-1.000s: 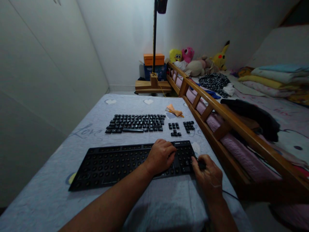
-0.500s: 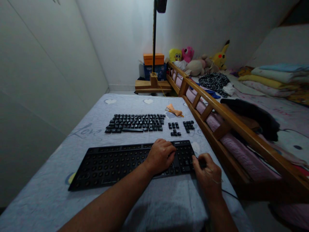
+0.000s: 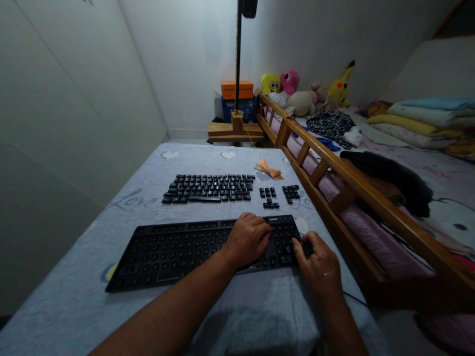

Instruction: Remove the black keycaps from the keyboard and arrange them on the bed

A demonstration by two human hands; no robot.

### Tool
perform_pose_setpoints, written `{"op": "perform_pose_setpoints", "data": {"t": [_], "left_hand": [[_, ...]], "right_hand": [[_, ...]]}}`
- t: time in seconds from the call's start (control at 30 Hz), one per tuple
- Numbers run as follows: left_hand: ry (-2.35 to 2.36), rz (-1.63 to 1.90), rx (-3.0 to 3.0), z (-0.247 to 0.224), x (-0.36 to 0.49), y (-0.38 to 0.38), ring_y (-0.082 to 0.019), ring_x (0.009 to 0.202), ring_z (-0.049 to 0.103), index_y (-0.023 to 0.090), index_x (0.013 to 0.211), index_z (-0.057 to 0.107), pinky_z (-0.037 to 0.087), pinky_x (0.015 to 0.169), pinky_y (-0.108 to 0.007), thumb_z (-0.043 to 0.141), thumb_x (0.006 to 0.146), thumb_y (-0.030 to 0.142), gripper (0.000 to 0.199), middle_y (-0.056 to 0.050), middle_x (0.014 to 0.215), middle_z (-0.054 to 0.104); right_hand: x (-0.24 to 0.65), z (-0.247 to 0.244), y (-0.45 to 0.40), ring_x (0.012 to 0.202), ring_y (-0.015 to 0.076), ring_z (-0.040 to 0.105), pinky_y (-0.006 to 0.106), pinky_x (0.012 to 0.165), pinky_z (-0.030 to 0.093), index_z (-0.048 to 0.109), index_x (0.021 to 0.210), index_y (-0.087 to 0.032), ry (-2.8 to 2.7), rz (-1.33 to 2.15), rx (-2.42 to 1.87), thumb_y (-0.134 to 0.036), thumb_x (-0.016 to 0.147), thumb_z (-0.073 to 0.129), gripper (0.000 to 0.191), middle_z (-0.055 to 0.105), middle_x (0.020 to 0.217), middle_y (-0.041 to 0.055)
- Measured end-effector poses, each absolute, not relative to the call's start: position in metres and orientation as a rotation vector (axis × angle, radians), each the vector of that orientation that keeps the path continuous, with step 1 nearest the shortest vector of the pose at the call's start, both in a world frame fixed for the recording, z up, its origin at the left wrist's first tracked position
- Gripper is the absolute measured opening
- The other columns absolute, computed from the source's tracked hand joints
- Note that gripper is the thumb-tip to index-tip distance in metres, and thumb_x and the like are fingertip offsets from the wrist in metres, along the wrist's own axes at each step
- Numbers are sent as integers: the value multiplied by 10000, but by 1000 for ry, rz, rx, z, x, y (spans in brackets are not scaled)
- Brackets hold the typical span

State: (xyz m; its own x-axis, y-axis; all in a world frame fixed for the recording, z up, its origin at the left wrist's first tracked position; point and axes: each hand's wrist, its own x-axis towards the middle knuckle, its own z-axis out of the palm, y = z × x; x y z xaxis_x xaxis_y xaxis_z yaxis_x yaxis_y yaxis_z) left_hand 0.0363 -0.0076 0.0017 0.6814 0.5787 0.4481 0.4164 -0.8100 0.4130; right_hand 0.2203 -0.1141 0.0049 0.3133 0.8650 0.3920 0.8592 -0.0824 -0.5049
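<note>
A black keyboard (image 3: pixel 178 254) lies slightly aslant on the bed-like surface, most of its key positions bare and showing small round stems. A few keycaps (image 3: pixel 287 249) are still seated at its right end. My left hand (image 3: pixel 248 240) rests on the keyboard right of its middle, fingers curled together and pressing on it. At the right edge, my right hand (image 3: pixel 317 259) is closed in a pinch by the number pad; a dark thing shows between thumb and forefinger, too hidden to name. Beyond the keyboard, loose black keycaps (image 3: pixel 210 188) lie in rows, with smaller groups (image 3: pixel 267 192) to their right.
An orange cloth bow (image 3: pixel 269 169) lies on the patterned sheet (image 3: pixel 133 168) behind the keycaps. A wooden bed rail (image 3: pixel 315 148) runs along the right side. A cable (image 3: pixel 354 298) trails near my right wrist. At the back stand boxes (image 3: pixel 237 90) and a pole on a wooden base (image 3: pixel 237 128).
My right hand has shifted slightly left and up, its thumb now further over the number pad. My left hand stays where it was on the keyboard.
</note>
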Motion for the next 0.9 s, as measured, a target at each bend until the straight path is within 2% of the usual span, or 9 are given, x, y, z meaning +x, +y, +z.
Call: {"op": "perform_pose_setpoints", "data": {"t": [0.17, 0.47, 0.67, 0.9], "left_hand": [[782, 827, 2628, 1, 36, -7, -202, 841, 600, 199, 906, 689, 425, 822, -360, 581, 865, 179, 118, -37, 878, 704], [783, 831, 2639, 0, 37, -7, -203, 839, 596, 198, 901, 689, 429, 818, -361, 583, 861, 178, 115, -40, 869, 700], [783, 824, 2636, 0, 37, -7, -206, 846, 598, 196, 906, 690, 431, 819, -365, 581, 864, 184, 118, -43, 874, 699], [772, 843, 2640, 0, 36, -8, -202, 837, 593, 200, 900, 686, 426, 814, -363, 582, 865, 182, 112, -35, 869, 697]], "right_hand": [[224, 2, -117, 792, 215, 581, 329, 728, 433, 523, 829, -222, -1535, -28, -1920, -361, 886, 571, 158, 600, 812, 39], [222, -2, -112, 775, 220, 593, 339, 732, 445, 547, 800, -221, -1416, -36, -1899, -294, 812, 581, 81, 620, 781, 35], [219, -2, -107, 706, 208, 578, 314, 661, 431, 545, 753, -222, -1260, 14, -1944, -295, 756, 589, 86, 613, 714, 23], [219, 0, -108, 734, 213, 594, 323, 690, 447, 548, 780, -214, -1252, 107, -1920, -403, 821, 571, 195, 627, 760, 37]]}}
